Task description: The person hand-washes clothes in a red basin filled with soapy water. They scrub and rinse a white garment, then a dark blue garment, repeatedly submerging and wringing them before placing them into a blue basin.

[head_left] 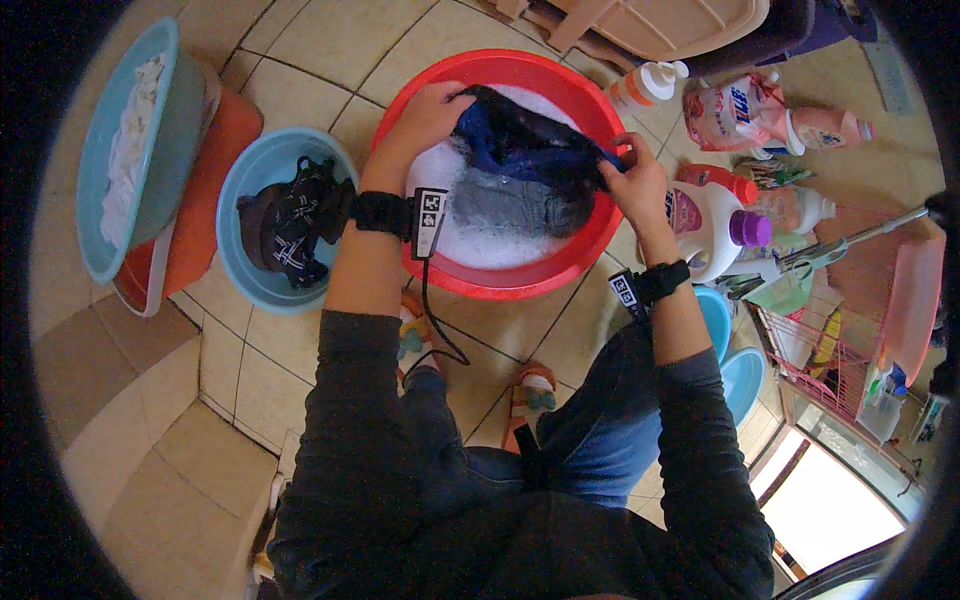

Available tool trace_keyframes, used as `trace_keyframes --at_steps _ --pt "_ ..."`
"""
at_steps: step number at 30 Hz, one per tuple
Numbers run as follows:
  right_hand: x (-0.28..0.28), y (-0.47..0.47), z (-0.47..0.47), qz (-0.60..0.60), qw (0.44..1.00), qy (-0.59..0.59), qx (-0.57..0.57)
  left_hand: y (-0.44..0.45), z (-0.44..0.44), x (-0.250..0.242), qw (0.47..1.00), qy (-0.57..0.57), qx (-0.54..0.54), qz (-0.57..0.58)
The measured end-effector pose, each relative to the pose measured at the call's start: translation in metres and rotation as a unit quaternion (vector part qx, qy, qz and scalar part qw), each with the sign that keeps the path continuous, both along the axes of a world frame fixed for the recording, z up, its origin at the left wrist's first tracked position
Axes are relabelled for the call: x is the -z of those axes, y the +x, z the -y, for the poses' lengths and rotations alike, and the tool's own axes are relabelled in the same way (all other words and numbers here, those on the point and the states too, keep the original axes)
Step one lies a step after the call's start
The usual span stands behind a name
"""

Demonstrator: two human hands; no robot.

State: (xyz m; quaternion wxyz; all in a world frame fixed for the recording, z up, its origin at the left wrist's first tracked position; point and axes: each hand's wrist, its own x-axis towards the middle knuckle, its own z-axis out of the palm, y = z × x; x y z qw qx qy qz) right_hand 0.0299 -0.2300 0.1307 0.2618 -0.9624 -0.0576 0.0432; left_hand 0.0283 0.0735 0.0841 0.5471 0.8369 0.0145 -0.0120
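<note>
A red plastic basin [517, 289] on the tiled floor holds suds [480, 253] and soaked dark grey clothing [510, 210]. Over it a dark blue and black wet garment [517, 142] is stretched between both hands. My left hand [431, 116] grips its upper left corner above the basin's left side. My right hand [637, 176] pinches the garment's other end at the basin's right rim. Both wrists wear black straps with small marked devices. Part of the garment's lower edge lies against the grey clothing.
A light blue basin [229, 225] with dark clothes [292, 232] stands at left, near a tilted blue basin [90, 225] of white cloth on a red container [202, 202]. At right are a pump bottle [649, 86], a white detergent bottle [709, 225], several other bottles and a pink wire rack [810, 345].
</note>
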Motion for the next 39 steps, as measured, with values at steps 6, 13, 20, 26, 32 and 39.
trace_keyframes --at_steps 6,13,20,26,32,39 --pt "0.004 0.011 -0.009 0.169 0.985 -0.026 0.004 0.004 0.019 -0.063 0.996 0.040 -0.069 0.031" --pt "0.006 0.041 -0.009 0.042 0.995 -0.033 0.080 -0.007 0.018 -0.114 0.979 0.109 -0.124 0.121" --pt "-0.033 0.041 -0.036 -0.188 0.785 0.548 0.218 -0.014 0.009 -0.141 0.967 0.086 -0.170 0.170" --pt "-0.019 0.045 -0.035 -0.193 0.861 0.449 0.140 0.010 0.004 -0.075 0.976 0.103 -0.185 0.048" --pt "0.086 0.027 -0.052 -0.069 0.994 0.052 0.070 -0.006 0.047 0.037 0.965 0.207 -0.005 -0.159" --pt "0.142 -0.011 -0.070 -0.036 0.974 -0.216 -0.060 -0.037 0.069 0.090 0.917 0.239 0.117 -0.298"
